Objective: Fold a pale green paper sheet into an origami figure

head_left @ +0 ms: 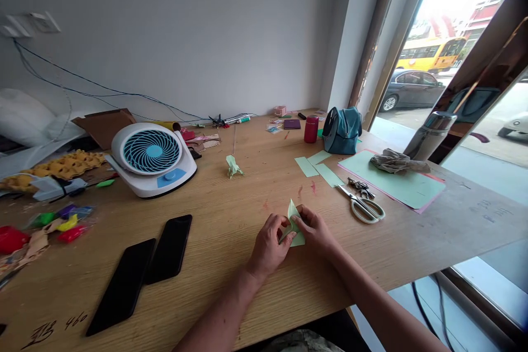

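Near the table's front edge, a small piece of light green paper [297, 239] is between my two hands, partly folded with one corner standing up. My left hand [270, 242] pinches its left side, fingers curled and thumb on the paper. From the other side my right hand [315, 228] grips it, thumb pressed on the fold. The fingers cover part of the paper. Ahead and to the left stands a crumpled or folded green paper piece [233, 166]. Green paper strips [329, 175] lie beyond my right hand, beside scissors [365, 209] with pale handles.
Two black phones [170, 247] lie at the left, below a white fan [152, 157]. Keys [361, 188] sit by green sheets [396, 184] bearing a crumpled grey cloth [398, 161]. A blue bag [342, 131] and red canister [311, 130] stand farther back. Wooden tabletop [223, 220] surrounds my hands.
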A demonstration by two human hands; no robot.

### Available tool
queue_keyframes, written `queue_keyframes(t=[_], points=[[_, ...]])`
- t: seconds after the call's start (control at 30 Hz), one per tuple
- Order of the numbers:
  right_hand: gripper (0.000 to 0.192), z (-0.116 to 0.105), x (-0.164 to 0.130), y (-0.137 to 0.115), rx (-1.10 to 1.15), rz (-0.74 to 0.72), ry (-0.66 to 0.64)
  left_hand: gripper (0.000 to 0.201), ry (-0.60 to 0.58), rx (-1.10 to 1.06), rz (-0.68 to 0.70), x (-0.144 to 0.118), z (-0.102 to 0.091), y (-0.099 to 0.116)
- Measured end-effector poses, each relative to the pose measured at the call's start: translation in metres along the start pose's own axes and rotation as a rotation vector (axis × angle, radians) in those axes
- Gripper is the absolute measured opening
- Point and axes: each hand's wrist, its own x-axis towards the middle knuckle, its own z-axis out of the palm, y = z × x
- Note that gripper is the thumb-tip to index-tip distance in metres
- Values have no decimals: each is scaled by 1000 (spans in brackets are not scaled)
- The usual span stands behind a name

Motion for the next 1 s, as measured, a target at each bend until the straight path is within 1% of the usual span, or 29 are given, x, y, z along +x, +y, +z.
queue_keyframes(t=[0.07,0.13,0.17,0.2,0.3,0.37,0.47,0.53,0.63,0.7,0.8,0.9,1.0], points=[[31,0,-2,1,-5,-5,14,11,-26,-107,-19,1,-1,1],[30,1,-3,-1,-27,-18,22,23,-23,-213,-74,2,-3,1],[30,1,-3,-2,-39,-29,32,27,-9,-280,-125,3,-4,-1],[29,1,-3,-3,-51,-40,34,28,-25,-368,-194,5,-5,-3],[27,2,-3,-6,-72,-75,35,34,-164,-707,-410,9,-9,-7],[27,1,-3,-8,-72,-104,32,34,-195,-856,-472,10,-10,-7],[25,0,-5,-11,-53,-156,2,39,-169,-912,-472,10,-10,-4],[24,-1,-6,-12,-46,-195,-4,43,-178,-918,-472,9,-8,-2],[22,-2,-6,-12,-47,-224,-5,49,-235,-933,-429,8,-5,-4],[21,-2,-7,-11,-23,-215,-15,50,-269,-956,-380,7,-5,-5],[22,-3,-8,-11,10,-192,-37,48,-341,-967,-347,6,-7,-6],[23,-2,-9,-11,40,-157,-69,44,-434,-986,-356,5,-10,-6],[24,-1,-11,-11,72,-117,-103,47,-493,-1004,-383,5,-11,-8]])
